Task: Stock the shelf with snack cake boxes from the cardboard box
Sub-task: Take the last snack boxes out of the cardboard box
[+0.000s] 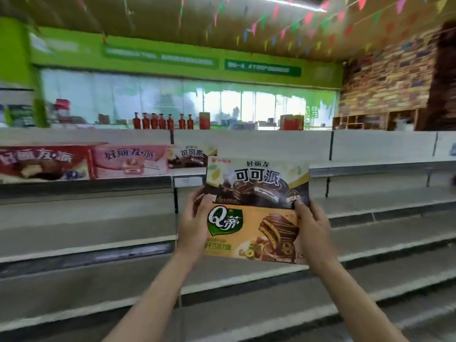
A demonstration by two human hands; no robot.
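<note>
The left hand (193, 224) and right hand (311, 230) grip a stacked cocoa pie box (256, 183) and orange box (251, 234). They hover right of the shelved dark box (188, 156).

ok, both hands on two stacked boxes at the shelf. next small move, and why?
Probably lift the stack toward the top shelf and set it right of the cocoa pie box already there. The left hand and right hand hold the cocoa box above the Q box, matching that row's last box.

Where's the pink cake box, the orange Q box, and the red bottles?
pink cake box (130, 161): head view, front face.
orange Q box (251, 233): head view, front face.
red bottles (162, 121): head view, middle bottle's body.
</note>
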